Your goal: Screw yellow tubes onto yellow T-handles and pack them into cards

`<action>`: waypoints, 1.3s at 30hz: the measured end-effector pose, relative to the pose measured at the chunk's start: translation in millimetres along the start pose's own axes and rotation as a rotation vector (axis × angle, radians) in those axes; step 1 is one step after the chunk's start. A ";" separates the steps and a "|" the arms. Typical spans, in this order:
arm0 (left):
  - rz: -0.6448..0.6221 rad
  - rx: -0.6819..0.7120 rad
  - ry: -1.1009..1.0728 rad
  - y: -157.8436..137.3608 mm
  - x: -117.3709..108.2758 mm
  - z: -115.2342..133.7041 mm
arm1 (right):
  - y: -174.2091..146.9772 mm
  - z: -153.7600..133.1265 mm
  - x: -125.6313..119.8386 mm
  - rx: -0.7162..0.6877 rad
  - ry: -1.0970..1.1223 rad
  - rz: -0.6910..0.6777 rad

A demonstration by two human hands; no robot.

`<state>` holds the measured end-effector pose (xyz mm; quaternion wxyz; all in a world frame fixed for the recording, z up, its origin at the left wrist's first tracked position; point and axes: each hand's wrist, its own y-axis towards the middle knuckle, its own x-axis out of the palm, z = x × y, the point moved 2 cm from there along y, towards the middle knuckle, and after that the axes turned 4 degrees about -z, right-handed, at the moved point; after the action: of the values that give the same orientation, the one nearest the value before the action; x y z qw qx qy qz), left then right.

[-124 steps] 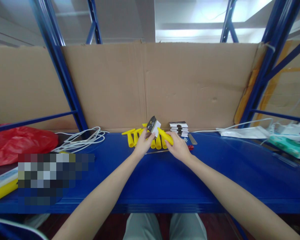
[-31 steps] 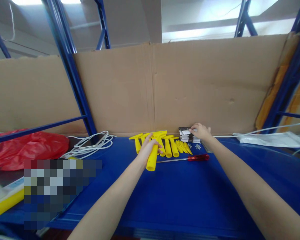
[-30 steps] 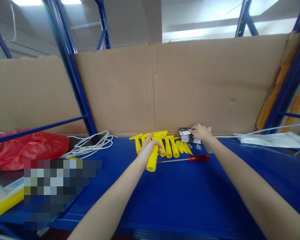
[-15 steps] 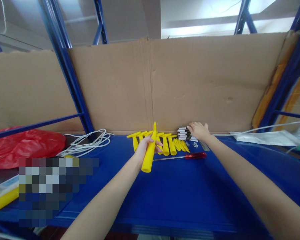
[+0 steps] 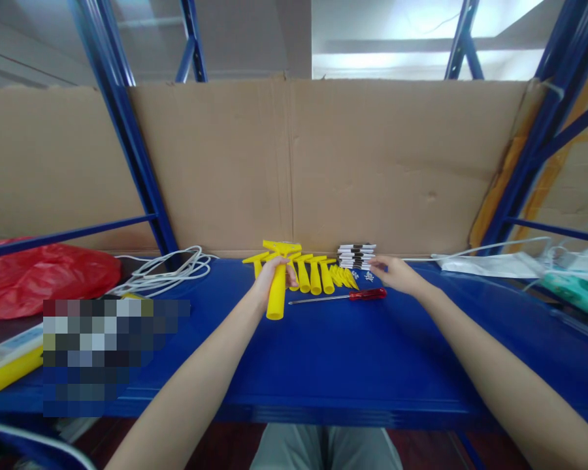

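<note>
My left hand (image 5: pixel 265 283) is wrapped round the hollow grip of a yellow T-shaped plastic handle (image 5: pixel 276 292), its open end toward me and its crosspiece facing the cardboard. Behind it, several matching yellow handles (image 5: pixel 315 277) lie in a row, partly covered by my hand. My right hand (image 5: pixel 398 274) is at the right side of a stack of white packets with dark bands (image 5: pixel 357 256), its fingers curled together. Whatever those fingertips hold, if anything, is too small to make out. Small yellow wedge pieces (image 5: pixel 343 279) and a little pile of screws (image 5: pixel 369 276) lie close by.
A red-handled screwdriver (image 5: pixel 367 295) lies across the blue shelf (image 5: pixel 333 359). Coiled white cable (image 5: pixel 189 267) and a red plastic bag (image 5: pixel 53 274) are at left. Cardboard (image 5: pixel 372 163) closes off the back. A green-and-white packet (image 5: pixel 575 294) lies at right.
The yellow handle in my left hand has turned, so its crosspiece now shows broadside. My right hand has drawn back from the top of the packet stack to its right side, fingers curling in.
</note>
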<state>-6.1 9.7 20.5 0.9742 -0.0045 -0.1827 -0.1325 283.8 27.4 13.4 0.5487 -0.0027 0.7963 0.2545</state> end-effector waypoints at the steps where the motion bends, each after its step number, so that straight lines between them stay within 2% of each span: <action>1: -0.017 0.018 0.013 0.3 -0.9 0.4 | -0.8 -1.6 -1.9 -0.020 0.042 -0.024; 7: -0.029 0.077 0.046 0.8 -1.6 0.3 | -6.0 -15.2 -10.2 -0.096 0.093 -0.226; 10: -0.059 0.020 0.085 0.9 -0.6 -2.2 | -9.4 -16.6 -8.8 -0.105 0.095 -0.276; 15: -0.194 -0.121 0.273 -1.4 2.5 -5.6 | -9.7 -14.7 -5.7 -0.098 0.113 -0.315; 20: -0.288 -0.181 0.436 -6.7 8.1 -7.9 | -9.9 -14.9 -4.2 -0.076 0.120 -0.369; 31: -0.291 -0.235 0.539 -9.9 11.9 -11.6 | -10.3 -15.3 4.8 -0.059 0.107 -0.433; 35: -0.239 -0.189 0.541 -6.7 6.4 -11.6 | -10.0 -18.8 12.1 -0.072 0.096 -0.456; 39: -0.152 -0.137 0.527 -1.8 1.8 -7.2 | -8.8 -20.6 20.5 -0.093 0.083 -0.420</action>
<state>-2.4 7.1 14.4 0.9729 -0.0219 0.0862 -0.2136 260.2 16.9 -2.5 0.5557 -0.2041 0.7877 0.1706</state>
